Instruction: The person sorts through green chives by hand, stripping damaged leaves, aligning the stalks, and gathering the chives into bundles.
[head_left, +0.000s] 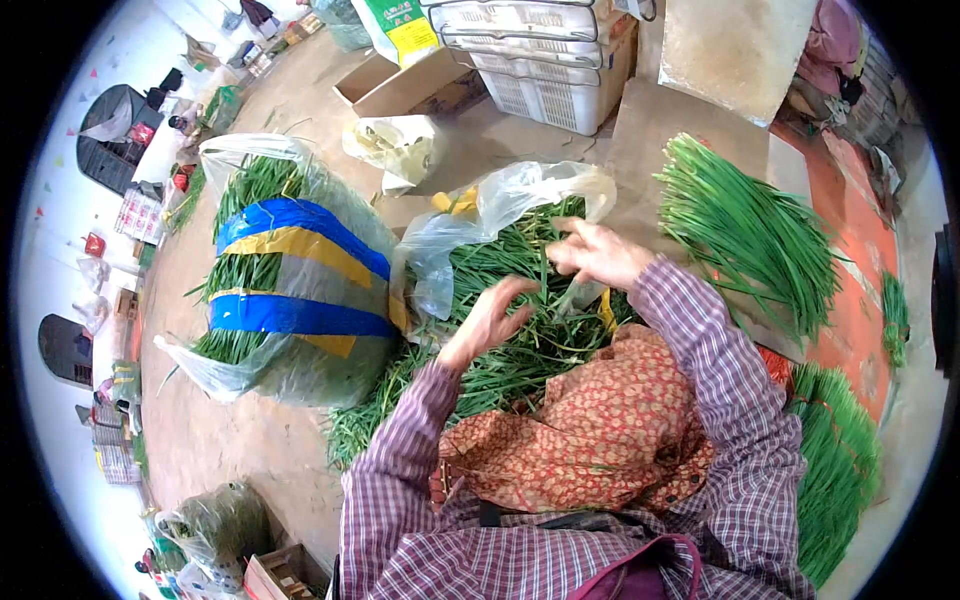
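Loose green chives (pixel 520 262) lie heaped before me, spreading down past the printed red apron (pixel 610 415) over my lap. Above this heap my left hand (pixel 490 325) is open, its fingers spread and slightly bent. My right hand (pixel 600 252) hovers over the heap's far right part, fingers apart and a little blurred, with nothing clearly held. A clear plastic bag (pixel 510 195) lies crumpled along the far edge of the heap. To the right rests a neat bundle of chives (pixel 750 235) on a board.
At left stands a big plastic-wrapped bale of chives (pixel 300 270) bound with blue and yellow bands. Stacked white crates (pixel 550 85) and a cardboard box (pixel 400 90) are at the far side. More chives (pixel 835 460) lie at lower right. A small wooden box (pixel 285 575) sits lower left.
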